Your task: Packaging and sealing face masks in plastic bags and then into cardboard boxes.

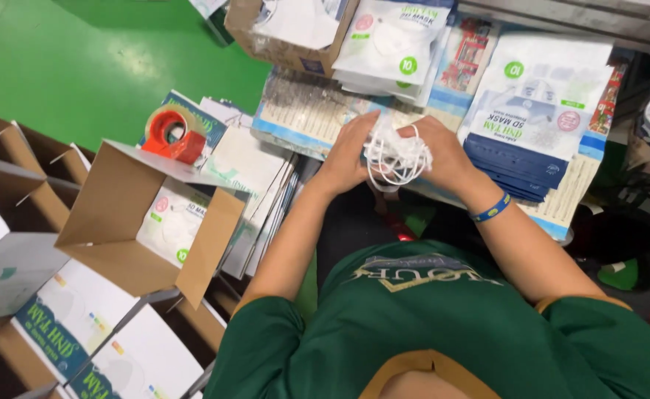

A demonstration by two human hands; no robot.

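**Masks bunched between two hands**

Looking down from the head camera, both hands meet over a bundle of white face masks (pixel 395 155), which sits between the palms, ear loops hanging toward the person's body. Left of the bundle, the left hand (pixel 347 151) curls its fingers onto it; right of the bundle, the right hand (pixel 443 151) clamps it likewise. Both are equally near. Its long axis I cannot tell. Well left of the bundle stands an open cardboard box (pixel 118 222) with a red tape dispenser (pixel 171 133) on its flap.
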